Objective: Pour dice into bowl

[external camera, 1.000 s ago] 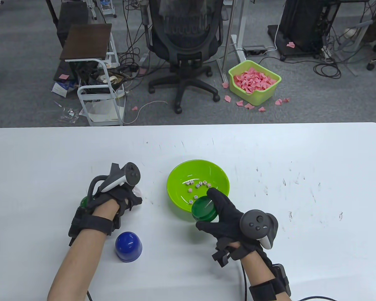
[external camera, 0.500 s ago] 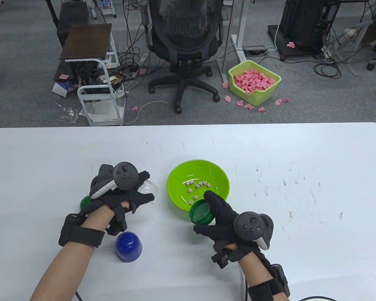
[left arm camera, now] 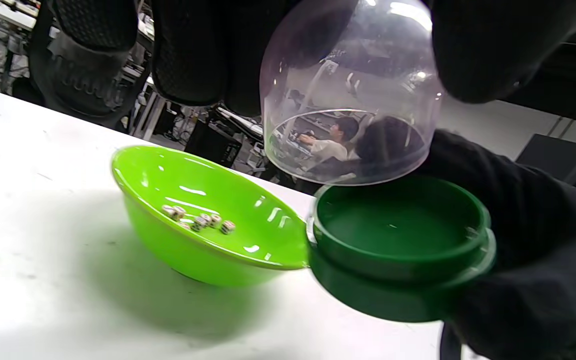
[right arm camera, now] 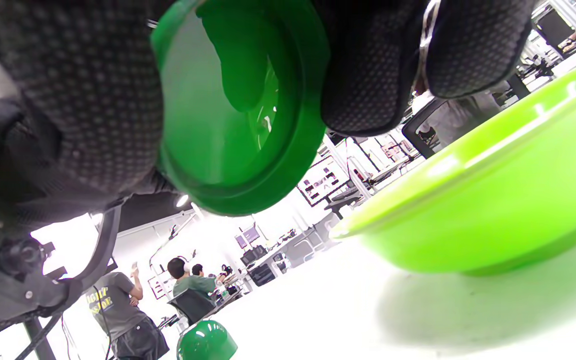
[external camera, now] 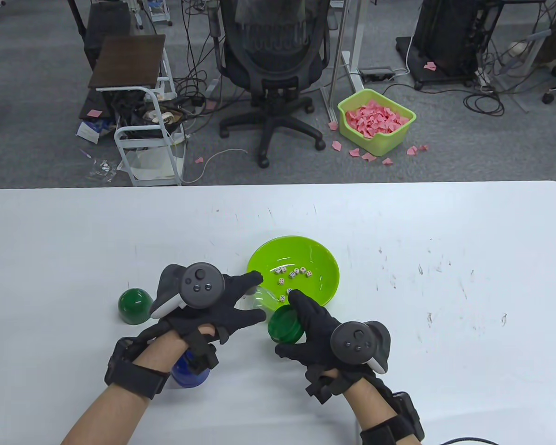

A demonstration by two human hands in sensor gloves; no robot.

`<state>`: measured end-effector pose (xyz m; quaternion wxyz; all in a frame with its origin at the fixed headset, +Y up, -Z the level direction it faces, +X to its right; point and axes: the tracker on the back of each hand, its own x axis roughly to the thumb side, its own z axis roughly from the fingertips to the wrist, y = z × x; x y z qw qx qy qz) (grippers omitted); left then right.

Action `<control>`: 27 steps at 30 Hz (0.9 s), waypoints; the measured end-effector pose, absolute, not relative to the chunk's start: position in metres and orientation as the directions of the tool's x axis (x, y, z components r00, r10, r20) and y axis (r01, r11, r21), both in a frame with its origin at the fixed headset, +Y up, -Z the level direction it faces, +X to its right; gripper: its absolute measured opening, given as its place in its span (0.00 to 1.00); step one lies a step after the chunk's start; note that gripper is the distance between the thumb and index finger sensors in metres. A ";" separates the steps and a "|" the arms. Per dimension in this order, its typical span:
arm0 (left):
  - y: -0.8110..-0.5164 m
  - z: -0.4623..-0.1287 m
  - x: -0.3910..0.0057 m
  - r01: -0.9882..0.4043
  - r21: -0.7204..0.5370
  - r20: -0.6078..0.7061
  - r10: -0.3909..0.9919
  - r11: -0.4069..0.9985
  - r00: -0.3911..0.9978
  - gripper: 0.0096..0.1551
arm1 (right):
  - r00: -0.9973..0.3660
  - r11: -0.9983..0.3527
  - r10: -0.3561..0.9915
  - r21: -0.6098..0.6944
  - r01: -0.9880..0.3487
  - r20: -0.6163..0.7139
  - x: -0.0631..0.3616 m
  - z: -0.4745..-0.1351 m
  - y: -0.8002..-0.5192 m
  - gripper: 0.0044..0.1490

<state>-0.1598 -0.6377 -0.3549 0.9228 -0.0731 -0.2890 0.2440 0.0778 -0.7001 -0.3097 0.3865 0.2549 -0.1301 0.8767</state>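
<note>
A lime green bowl (external camera: 322, 289) sits mid-table with several white dice (external camera: 293, 273) in it; it also shows in the left wrist view (left arm camera: 158, 175) and the right wrist view (right arm camera: 493, 210). My left hand (external camera: 227, 301) holds a clear plastic dome (external camera: 259, 299) (left arm camera: 348, 95), open side down. My right hand (external camera: 306, 320) holds an empty dark green round base (external camera: 285, 324) (left arm camera: 398, 235) (right arm camera: 238, 105) just below the dome, beside the bowl's near-left rim. The dome hangs a little above the base, apart from it.
A dark green dome (external camera: 135, 305) stands on the table at the left and shows in the right wrist view (right arm camera: 207, 341). A blue dome (external camera: 185, 373) stands under my left wrist, partly hidden. The white table (external camera: 445, 259) is scuffed.
My left hand has carried the clear dome rightward from beside the green dome to the green base. My right hand has drawn the base back and left from the bowl's rim.
</note>
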 end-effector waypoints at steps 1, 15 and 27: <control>-0.639 -0.354 -0.158 -0.407 -0.282 0.502 0.495 0.869 0.709 0.50 | -0.572 -0.669 0.608 -0.033 -0.743 0.550 0.077 -0.309 -0.700 0.66; -0.651 -0.350 -0.143 -0.379 -0.372 0.506 0.528 0.847 0.682 0.49 | -0.560 -0.654 0.595 -0.058 -0.754 0.577 0.074 -0.306 -0.699 0.67; -0.626 -0.361 -0.209 -0.389 -0.244 0.415 0.458 0.888 0.786 0.51 | -0.552 -0.627 0.621 -0.071 -0.776 0.557 0.084 -0.309 -0.696 0.66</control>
